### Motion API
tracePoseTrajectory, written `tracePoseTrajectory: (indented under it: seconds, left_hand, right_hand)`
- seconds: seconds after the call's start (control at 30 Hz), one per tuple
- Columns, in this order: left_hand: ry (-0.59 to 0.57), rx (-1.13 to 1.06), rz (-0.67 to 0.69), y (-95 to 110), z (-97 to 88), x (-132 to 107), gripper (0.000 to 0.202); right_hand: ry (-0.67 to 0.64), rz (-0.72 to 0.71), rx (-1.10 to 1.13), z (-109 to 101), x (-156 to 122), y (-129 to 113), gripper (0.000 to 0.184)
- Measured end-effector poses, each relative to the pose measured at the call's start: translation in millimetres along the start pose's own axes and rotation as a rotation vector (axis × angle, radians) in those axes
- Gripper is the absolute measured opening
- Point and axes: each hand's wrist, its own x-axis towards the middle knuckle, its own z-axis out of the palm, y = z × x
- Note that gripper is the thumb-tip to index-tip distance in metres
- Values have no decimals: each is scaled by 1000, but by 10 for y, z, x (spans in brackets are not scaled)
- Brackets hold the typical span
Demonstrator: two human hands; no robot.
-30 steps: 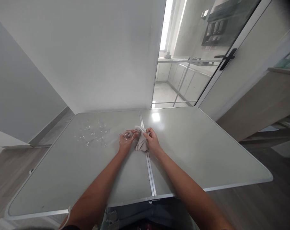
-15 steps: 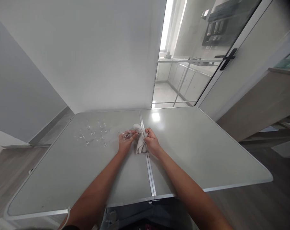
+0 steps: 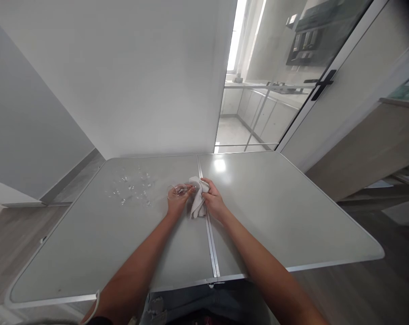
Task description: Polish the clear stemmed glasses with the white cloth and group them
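A clear stemmed glass point(image 3: 172, 192) lies on its side in the air above the middle of the table, its bowl toward the left. Around its bowl and stem are the fingers of my left hand point(image 3: 176, 206), closed. A crumpled white cloth point(image 3: 198, 208) covers the glass's right end, so its foot is hidden. My right hand point(image 3: 216, 205) grips the cloth between thumb and fingers from the right. On the left of the table stand several clear glasses point(image 3: 130, 187), hard to make out one by one.
The pale folding table point(image 3: 285, 216) has a metal seam point(image 3: 211, 246) down its middle. A white wall point(image 3: 157, 90) meets its far edge. Behind it to the right is a glass door with a black handle point(image 3: 322, 84); wooden shelving point(image 3: 369, 149) stands at the right.
My right fingers have loosened and straightened slightly along the cloth, and the cloth's folds have shifted. My left hand holds the glass in nearly the same place.
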Motion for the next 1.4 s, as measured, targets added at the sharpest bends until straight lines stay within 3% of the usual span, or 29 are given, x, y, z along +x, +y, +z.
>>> tracePoseTrajectory:
  seconds: [0.13,0.3,0.5,0.63,0.8,0.97,1.13,1.3,1.4]
  left_hand:
    - [85,56,10,-1,-16,24,27]
    - [-22,3,-5,-20,-7,8,25]
    - [86,99,23,-10,-21,30,25]
    - [-36,60,-10,5,-10,15,25]
    - [89,148,12,-25,-29,29,25]
    - [-8,135,-2,-43,-26,28,25]
    - [70,181,37,-44,-31,24,24]
    - [5,141,18,-69,-20,12,25]
    - [73,145,44,-87,-22,16,25]
  right_hand:
    - [-17,27,-17,-5,-12,-16,58]
    - [17,-8,26,-11,4,0,55]
    - [44,-20,22,-21,8,-26,49]
    - [43,-20,39,-16,10,-5,56]
    - [48,-4,-27,-41,18,15,57]
    - [60,-12,3,-52,31,12,60]
    - [92,-56,-71,-85,37,17,51]
    - [108,-30,-94,-95,38,13,55]
    - [158,-72,-126,-108,42,9,52]
